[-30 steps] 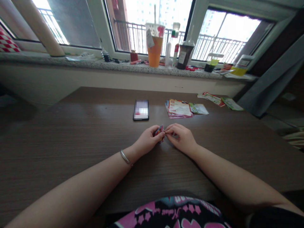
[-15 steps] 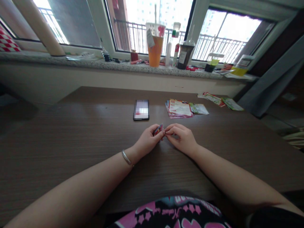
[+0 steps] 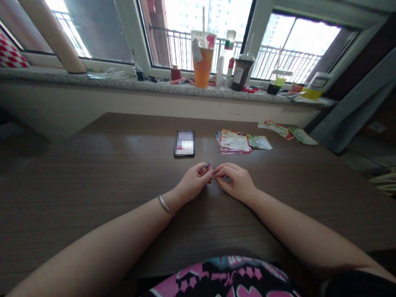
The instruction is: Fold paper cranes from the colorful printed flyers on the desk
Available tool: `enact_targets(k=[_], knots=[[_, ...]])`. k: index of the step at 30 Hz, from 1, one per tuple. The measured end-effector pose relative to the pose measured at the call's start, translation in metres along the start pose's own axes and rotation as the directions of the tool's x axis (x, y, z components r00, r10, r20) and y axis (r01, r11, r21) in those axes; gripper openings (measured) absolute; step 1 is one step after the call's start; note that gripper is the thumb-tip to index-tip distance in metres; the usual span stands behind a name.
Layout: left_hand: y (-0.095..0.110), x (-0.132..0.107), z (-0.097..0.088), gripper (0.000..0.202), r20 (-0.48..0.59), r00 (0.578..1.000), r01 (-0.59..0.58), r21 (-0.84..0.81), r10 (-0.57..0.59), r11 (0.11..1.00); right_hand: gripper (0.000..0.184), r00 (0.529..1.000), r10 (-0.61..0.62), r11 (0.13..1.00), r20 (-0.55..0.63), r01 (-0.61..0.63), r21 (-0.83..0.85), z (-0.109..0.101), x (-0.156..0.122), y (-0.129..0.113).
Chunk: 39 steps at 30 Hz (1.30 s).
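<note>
Printed item [image 3: 204, 169]: multicoloured, long axis slanting away rightward.
My left grip [image 3: 193, 181]: clasping it.
My right grip [image 3: 236, 179]: fingers curled alongside; can't tell if grasping.

Bright windows [image 3: 188, 18] top a speckled sill [image 3: 103, 82] — grey curtain [image 3: 355, 101] right, brown table [image 3: 93, 173] below.

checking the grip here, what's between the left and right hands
In the head view, a small colourful item gripped by the left hand; whether the right hand touches it is too small to tell.
</note>
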<state>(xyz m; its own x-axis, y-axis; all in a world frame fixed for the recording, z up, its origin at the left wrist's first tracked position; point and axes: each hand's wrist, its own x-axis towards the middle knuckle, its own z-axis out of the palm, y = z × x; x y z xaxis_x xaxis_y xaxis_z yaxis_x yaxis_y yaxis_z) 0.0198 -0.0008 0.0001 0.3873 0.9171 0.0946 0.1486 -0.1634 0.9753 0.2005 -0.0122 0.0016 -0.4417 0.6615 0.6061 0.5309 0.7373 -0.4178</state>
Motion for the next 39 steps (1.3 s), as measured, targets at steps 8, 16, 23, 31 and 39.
enact_targets(k=[8,16,23,31,39], knots=[[0.0,0.0,-0.001,0.025,0.053,0.998,-0.017,-0.018,0.018,1.0,0.004,0.998,0.063,0.997,0.028,-0.064,0.038,0.0,0.0,-0.001],[-0.008,0.002,-0.006,0.027,-0.026,0.994,-0.108,0.041,0.109,0.993,0.004,0.941,0.337,0.926,0.021,-0.335,0.172,0.007,0.0,0.003],[-0.012,0.003,-0.005,0.026,-0.039,0.997,-0.06,0.001,0.06,0.998,0.016,0.849,0.492,0.811,0.192,-0.527,0.255,0.014,0.001,0.004],[-0.008,0.004,-0.001,0.033,0.01,1.0,-0.012,-0.209,0.015,0.978,0.016,0.833,0.517,0.759,0.199,-0.553,0.344,0.015,0.001,0.013],[-0.009,0.006,-0.004,0.031,0.035,0.999,0.003,-0.23,0.005,0.973,0.018,0.814,0.542,0.722,0.211,-0.579,0.38,0.016,0.0,0.018]])
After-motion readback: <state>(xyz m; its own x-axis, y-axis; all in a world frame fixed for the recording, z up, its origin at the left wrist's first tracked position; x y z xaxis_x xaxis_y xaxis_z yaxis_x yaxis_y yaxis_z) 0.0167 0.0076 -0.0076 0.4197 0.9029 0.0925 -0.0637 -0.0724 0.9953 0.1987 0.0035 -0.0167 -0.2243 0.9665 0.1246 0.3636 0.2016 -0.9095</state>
